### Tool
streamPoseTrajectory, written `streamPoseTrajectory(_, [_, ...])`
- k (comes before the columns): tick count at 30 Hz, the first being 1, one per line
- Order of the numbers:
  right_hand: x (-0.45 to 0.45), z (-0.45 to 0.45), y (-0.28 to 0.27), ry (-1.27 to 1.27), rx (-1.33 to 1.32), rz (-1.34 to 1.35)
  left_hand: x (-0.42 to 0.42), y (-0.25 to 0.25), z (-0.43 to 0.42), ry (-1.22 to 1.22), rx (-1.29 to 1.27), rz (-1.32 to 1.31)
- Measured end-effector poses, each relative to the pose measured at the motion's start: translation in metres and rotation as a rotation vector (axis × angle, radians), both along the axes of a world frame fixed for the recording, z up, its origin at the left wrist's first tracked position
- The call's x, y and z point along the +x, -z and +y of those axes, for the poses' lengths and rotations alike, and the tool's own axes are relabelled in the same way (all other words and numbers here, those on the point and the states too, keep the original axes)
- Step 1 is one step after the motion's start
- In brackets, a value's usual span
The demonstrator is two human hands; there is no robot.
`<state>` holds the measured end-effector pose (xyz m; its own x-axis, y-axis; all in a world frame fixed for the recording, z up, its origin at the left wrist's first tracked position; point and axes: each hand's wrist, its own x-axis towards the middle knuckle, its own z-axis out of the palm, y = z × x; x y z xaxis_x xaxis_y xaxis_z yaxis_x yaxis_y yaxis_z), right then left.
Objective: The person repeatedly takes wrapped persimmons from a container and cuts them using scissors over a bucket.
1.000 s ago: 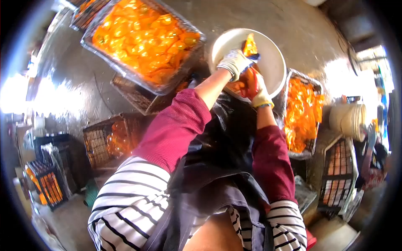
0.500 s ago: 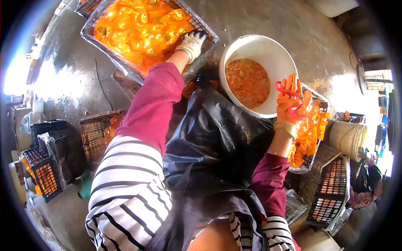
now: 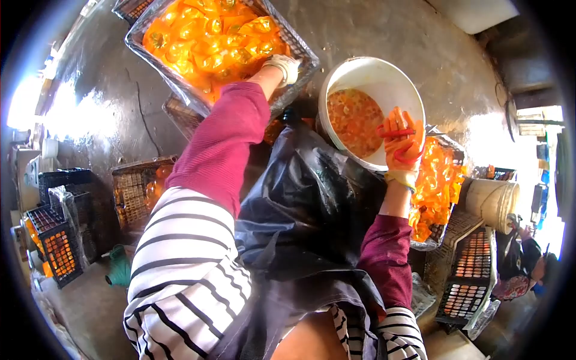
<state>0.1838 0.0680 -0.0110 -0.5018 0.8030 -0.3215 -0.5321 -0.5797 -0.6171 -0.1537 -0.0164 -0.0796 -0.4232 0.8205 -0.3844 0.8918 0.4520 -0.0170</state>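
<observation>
My left hand, in a whitish glove, reaches in at the right side of a plastic-lined crate full of wet, orange bell peppers. Its fingers are turned away and hidden, so whether they grip a pepper does not show. My right hand, in an orange-stained glove, holds red-handled scissors beside the white bucket's rim. The scissors' loops sit around its fingers; the blades cannot be made out. Inside the white bucket lie orange-red bits in liquid.
To the right of the bucket, a second lined crate holds orange pepper pieces. A beige bucket and black crates stand farther right. At left are more crates and a green object. A dark apron covers my lap.
My left hand has shifted slightly right and turned so its fingers no longer show. My right hand, with the scissors, has moved a little left toward the bucket. The view has shifted slightly.
</observation>
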Motion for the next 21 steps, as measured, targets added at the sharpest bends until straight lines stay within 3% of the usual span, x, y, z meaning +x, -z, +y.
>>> streamPoseTrajectory(3, [0.006, 0.009, 0.02, -0.119, 0.035, 0.06, -0.009, 0.012, 0.007, 0.075, -0.012, 0.029])
streamPoseTrajectory(7, [0.004, 0.006, 0.011, -0.07, 0.012, -0.003, -0.007, -0.022, -0.011, -0.059, 0.021, -0.138])
streamPoseTrajectory(8, [0.004, 0.006, 0.013, -0.067, 0.008, 0.001, -0.015, -0.019, -0.025, -0.056, 0.187, -0.26])
streamPoseTrajectory(9, [0.004, 0.006, 0.013, -0.046, 0.0, -0.023, -0.02, -0.022, -0.036, -0.227, 0.272, -0.441])
streamPoseTrajectory(11, [0.0, 0.004, 0.009, -0.021, -0.019, -0.068, -0.055, 0.005, -0.068, -0.637, 0.673, -1.179])
streamPoseTrajectory(13, [-0.003, 0.001, 0.008, -0.071, 0.03, -0.078, -0.049, -0.012, -0.105, -0.871, 1.062, -1.663])
streamPoseTrajectory(14, [-0.003, -0.002, 0.007, -0.101, 0.066, -0.082, -0.034, -0.025, -0.118, -0.777, 1.247, -1.702])
streamPoseTrajectory(15, [-0.004, -0.006, 0.005, -0.129, 0.104, -0.087, -0.029, -0.028, -0.125, -0.955, 1.36, -1.63])
streamPoseTrajectory(17, [-0.008, -0.012, -0.001, -0.181, 0.161, -0.177, -0.021, -0.034, -0.139, -0.655, 1.382, -1.547])
streamPoseTrajectory(18, [-0.008, -0.015, -0.001, -0.209, 0.184, -0.199, -0.02, -0.045, -0.145, -0.922, 1.407, -1.845])
streamPoseTrajectory(19, [-0.008, -0.017, 0.0, -0.237, 0.206, -0.222, -0.017, -0.046, -0.146, -0.883, 1.467, -1.995])
streamPoseTrajectory(21, [0.011, 0.018, 0.062, -0.362, -0.096, 0.094, -0.026, -0.027, -0.141, -0.862, 1.429, -2.016])
